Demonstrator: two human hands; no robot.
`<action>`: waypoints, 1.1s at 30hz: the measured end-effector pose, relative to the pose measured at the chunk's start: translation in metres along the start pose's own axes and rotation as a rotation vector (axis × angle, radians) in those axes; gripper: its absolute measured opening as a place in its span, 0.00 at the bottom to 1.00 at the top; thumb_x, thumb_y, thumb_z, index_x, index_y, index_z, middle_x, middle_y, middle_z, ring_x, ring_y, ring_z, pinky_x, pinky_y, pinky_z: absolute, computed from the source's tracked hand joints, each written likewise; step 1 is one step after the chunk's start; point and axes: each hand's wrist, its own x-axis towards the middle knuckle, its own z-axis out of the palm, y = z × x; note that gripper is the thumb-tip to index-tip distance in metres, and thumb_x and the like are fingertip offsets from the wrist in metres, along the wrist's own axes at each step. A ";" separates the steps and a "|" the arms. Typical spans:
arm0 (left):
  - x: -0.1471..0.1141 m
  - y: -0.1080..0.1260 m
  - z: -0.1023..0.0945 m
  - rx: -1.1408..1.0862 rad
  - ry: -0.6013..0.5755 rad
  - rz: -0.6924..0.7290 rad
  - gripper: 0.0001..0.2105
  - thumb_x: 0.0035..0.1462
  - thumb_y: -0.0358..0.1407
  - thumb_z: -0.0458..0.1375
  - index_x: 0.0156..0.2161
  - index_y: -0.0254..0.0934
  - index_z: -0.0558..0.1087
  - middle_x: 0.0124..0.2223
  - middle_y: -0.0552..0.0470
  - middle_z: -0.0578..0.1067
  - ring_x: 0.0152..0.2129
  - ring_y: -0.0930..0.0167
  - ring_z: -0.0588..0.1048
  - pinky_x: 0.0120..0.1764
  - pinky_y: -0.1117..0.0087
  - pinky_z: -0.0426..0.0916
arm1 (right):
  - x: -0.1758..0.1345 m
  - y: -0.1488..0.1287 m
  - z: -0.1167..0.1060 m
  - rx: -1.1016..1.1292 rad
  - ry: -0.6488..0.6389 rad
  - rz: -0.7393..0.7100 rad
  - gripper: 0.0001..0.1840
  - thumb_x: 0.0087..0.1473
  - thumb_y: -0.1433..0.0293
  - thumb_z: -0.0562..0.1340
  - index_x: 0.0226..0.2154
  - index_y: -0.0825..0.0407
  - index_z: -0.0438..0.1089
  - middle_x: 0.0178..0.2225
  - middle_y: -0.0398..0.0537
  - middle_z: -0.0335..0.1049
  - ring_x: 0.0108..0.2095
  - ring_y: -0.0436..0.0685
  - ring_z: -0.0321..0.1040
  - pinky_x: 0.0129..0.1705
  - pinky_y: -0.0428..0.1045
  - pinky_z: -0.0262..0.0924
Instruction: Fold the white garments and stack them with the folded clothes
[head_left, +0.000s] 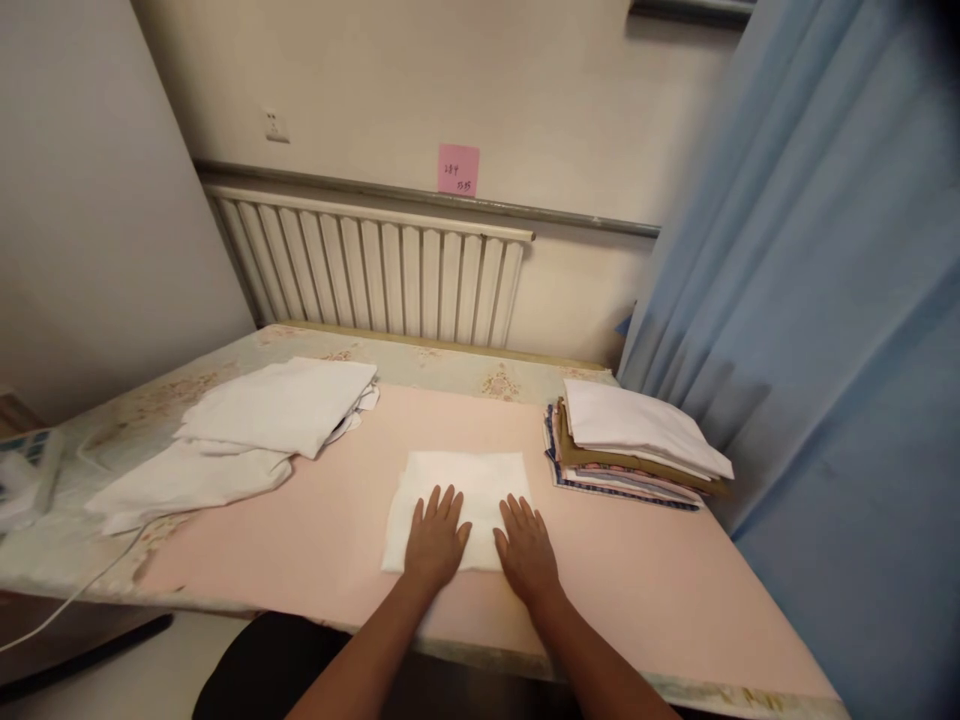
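Note:
A folded white cloth (465,480) lies flat on the pink mat (615,590) near the table's front edge. My left hand (436,540) rests palm down on the cloth's near left part, fingers spread. My right hand (527,548) lies palm down on its near right part, fingers apart too. Neither hand grips anything; both press flat on the cloth.
Loose white cloths (247,425) are piled at the left. A stack of folded fabrics (634,445), white on top, sits at the right. A white iron (22,480) with its cord lies at the far left. A blue curtain (825,350) hangs right; a radiator (375,265) behind.

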 end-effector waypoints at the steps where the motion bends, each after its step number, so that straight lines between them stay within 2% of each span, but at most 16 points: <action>1: 0.000 -0.002 -0.001 0.000 -0.008 -0.012 0.25 0.63 0.43 0.44 0.63 0.40 0.58 0.66 0.49 0.58 0.64 0.59 0.51 0.62 0.50 0.46 | 0.000 0.000 0.000 -0.001 0.003 -0.001 0.24 0.64 0.62 0.49 0.59 0.50 0.60 0.63 0.50 0.55 0.64 0.62 0.47 0.63 0.60 0.43; 8: -0.003 -0.021 -0.004 0.015 -0.005 -0.087 0.24 0.63 0.43 0.43 0.63 0.40 0.59 0.66 0.49 0.58 0.64 0.60 0.50 0.62 0.50 0.46 | 0.000 -0.001 -0.002 0.010 -0.013 0.004 0.25 0.64 0.62 0.48 0.60 0.51 0.60 0.63 0.50 0.54 0.64 0.62 0.47 0.63 0.60 0.42; 15: -0.007 -0.044 -0.003 0.038 -0.007 -0.150 0.26 0.64 0.44 0.41 0.63 0.37 0.58 0.66 0.47 0.57 0.64 0.60 0.52 0.62 0.51 0.47 | 0.000 0.002 0.005 0.017 -0.004 0.014 0.25 0.64 0.61 0.49 0.60 0.51 0.59 0.63 0.50 0.55 0.64 0.62 0.47 0.63 0.60 0.42; 20: -0.008 -0.047 -0.002 0.035 0.007 -0.164 0.26 0.64 0.43 0.41 0.64 0.37 0.57 0.67 0.47 0.56 0.64 0.60 0.51 0.62 0.51 0.47 | -0.002 0.005 0.009 0.012 0.001 -0.013 0.25 0.63 0.62 0.49 0.60 0.50 0.59 0.63 0.50 0.55 0.64 0.62 0.47 0.63 0.60 0.43; 25: -0.008 -0.045 -0.004 0.025 0.021 -0.167 0.25 0.63 0.42 0.43 0.63 0.38 0.59 0.66 0.47 0.57 0.64 0.60 0.52 0.61 0.50 0.48 | 0.003 0.007 0.005 0.021 -0.055 0.018 0.23 0.63 0.63 0.49 0.58 0.50 0.63 0.61 0.50 0.58 0.63 0.64 0.51 0.61 0.62 0.46; 29: -0.008 -0.045 -0.004 0.017 0.020 -0.172 0.25 0.63 0.42 0.43 0.63 0.38 0.59 0.66 0.47 0.57 0.64 0.60 0.52 0.61 0.50 0.47 | 0.019 -0.010 -0.005 0.030 -0.018 0.042 0.23 0.63 0.61 0.49 0.57 0.51 0.64 0.59 0.54 0.61 0.63 0.66 0.50 0.62 0.65 0.43; 33: -0.009 -0.046 -0.003 0.017 0.039 -0.168 0.25 0.63 0.43 0.43 0.63 0.38 0.59 0.66 0.47 0.57 0.64 0.60 0.52 0.62 0.51 0.46 | 0.032 -0.040 -0.005 0.092 -0.001 -0.076 0.23 0.64 0.62 0.49 0.57 0.53 0.62 0.60 0.53 0.60 0.63 0.62 0.49 0.64 0.61 0.42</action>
